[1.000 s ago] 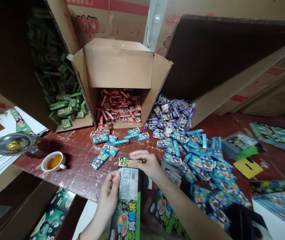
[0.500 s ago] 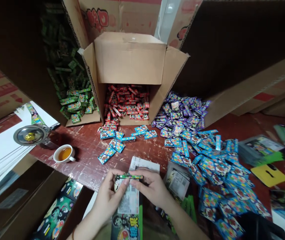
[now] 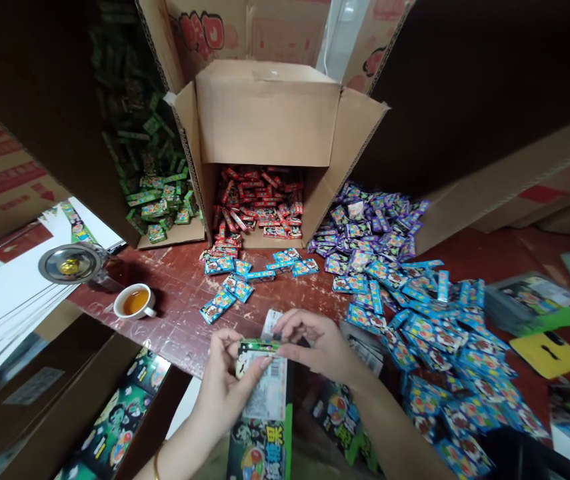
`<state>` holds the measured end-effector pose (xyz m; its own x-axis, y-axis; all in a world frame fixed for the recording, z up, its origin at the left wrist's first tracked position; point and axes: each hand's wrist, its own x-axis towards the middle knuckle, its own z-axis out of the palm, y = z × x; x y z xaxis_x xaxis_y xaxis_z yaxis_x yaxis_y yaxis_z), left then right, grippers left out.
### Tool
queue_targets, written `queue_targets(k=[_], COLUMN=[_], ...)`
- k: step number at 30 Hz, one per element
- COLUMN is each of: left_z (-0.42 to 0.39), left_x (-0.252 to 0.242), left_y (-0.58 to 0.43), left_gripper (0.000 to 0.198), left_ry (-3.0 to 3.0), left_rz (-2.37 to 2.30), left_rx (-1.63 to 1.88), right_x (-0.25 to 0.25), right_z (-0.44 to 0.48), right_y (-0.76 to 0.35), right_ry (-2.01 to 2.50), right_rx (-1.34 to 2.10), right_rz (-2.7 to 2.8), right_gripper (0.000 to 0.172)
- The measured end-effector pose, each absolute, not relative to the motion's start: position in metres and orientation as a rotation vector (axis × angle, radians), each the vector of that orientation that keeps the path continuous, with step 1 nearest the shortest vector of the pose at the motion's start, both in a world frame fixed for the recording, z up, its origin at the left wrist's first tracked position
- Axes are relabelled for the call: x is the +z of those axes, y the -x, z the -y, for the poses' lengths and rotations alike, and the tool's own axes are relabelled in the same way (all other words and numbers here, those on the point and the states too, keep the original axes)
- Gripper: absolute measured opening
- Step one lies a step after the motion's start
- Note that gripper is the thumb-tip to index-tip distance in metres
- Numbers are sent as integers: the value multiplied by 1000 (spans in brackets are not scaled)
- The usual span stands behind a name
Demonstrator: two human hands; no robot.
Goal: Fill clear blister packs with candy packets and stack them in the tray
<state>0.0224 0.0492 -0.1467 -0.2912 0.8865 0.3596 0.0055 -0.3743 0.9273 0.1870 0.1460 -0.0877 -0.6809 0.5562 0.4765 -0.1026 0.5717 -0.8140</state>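
Note:
A dark candy box [image 3: 262, 433] with green edges and a pale printed panel stands close to my body, its narrow green top end facing up. My left hand [image 3: 232, 377] is closed around the upper left of this box, thumb across the front panel. At the top right corner, my right hand [image 3: 315, 343] has its thumb against the box's edge and its other fingers curled above. What lies under those curled fingers is partly hidden. Behind the hands a white printed sheet [image 3: 271, 325] shows. Another dark candy package [image 3: 339, 413] lies under my right forearm.
Cartons spill green packets [image 3: 157, 207], red packets [image 3: 265, 200] and purple packets [image 3: 375, 227] onto the red table [image 3: 175, 333]. Blue packets [image 3: 435, 333] are heaped at right, near a yellow card [image 3: 549, 353]. A teacup [image 3: 135, 301] and a lidded glass pot [image 3: 72, 265] stand left.
My right hand has lifted slightly and shifted right, its fingers now curled above the box's corner. My left hand keeps its hold. The whole view has shifted a little.

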Motion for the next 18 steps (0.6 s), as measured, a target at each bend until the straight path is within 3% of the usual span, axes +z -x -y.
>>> queue_targets(k=[8, 18], left_z=[-49, -53], left_x=[-144, -148], left_y=[-21, -23], left_gripper=[43, 46], left_ry=[-1246, -1297], left_rz=[-1159, -1189], left_rx=[1771, 1812], right_x=[-102, -99], right_z=[-148, -150], right_y=[-193, -194], right_ry=[506, 491], right_rx=[1523, 1535], right_rz=[1950, 2015], right_gripper=[43, 38])
